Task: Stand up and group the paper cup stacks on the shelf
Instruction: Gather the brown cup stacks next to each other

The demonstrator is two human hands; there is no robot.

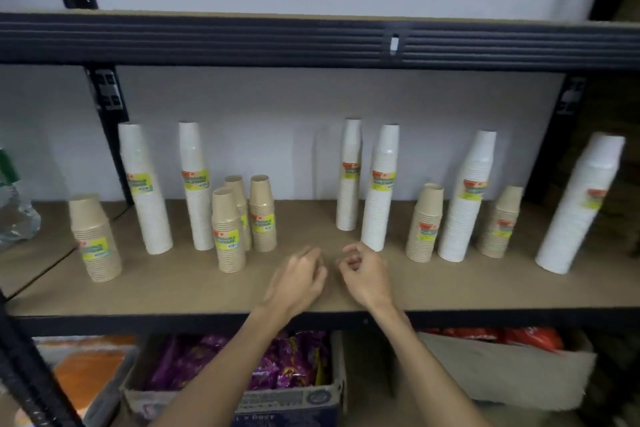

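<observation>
1. On the shelf [173,291], white cup stacks [379,187] and brown cup stacks [228,230] are standing upright, intermixed.
2. Left hand [298,279] and right hand [367,274] are hanging between them, fingers loosely curled, holding nothing.
3. Tall stacks are probably handling light, tippy and crushable, so gripping gently at mid-height seems safest.

Matt brown board shelf [173,291] (black metal frame [242,42]), film-wrapped paper cup stacks [379,191].
</observation>
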